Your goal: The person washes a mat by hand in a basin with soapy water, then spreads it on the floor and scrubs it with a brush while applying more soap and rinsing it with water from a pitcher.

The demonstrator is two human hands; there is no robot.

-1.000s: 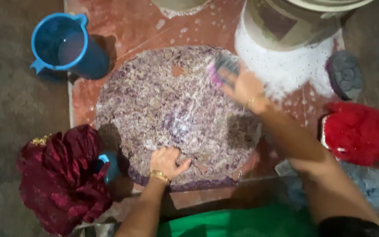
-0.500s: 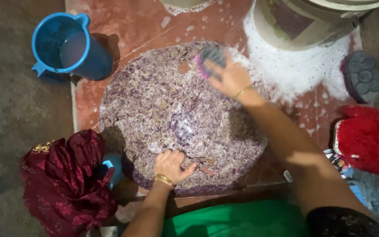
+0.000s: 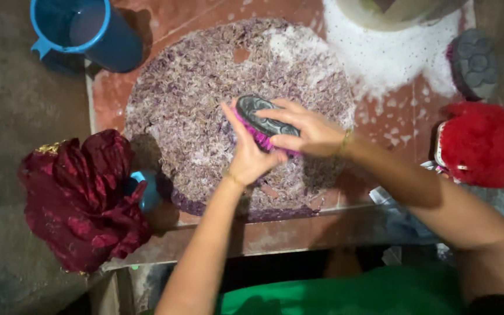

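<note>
Head view, nearest the wearer: green cloth [image 3: 345, 294] across the bottom edge, with both forearms reaching out over it; the left hand [image 3: 251, 153] and the right hand [image 3: 304, 133] meet at the middle of the picture, both clamped on one scrubbing brush [image 3: 262, 124] with a grey patterned back and pink bristles, the left palm under its near end and the right fingers [image 3: 281, 114] curled over its top; the brush sits tilted on a round, purple-and-white mottled mat [image 3: 205, 111], wet and soapy, which lies flat on a reddish slab [image 3: 164, 23]; to the left of the mat, at the slab's edge, a crumpled dark red cloth [image 3: 80, 195] with gold trim covers part of a small blue object [image 3: 147, 189]; to the right, a fluffy red item [image 3: 482, 146] lies near the slab's edge; farther off, white foam [image 3: 392, 52] spreads over the slab's right corner, with a second grey brush [image 3: 475, 55] just beside it; at the far left stands a blue jug [image 3: 83, 26].
</note>
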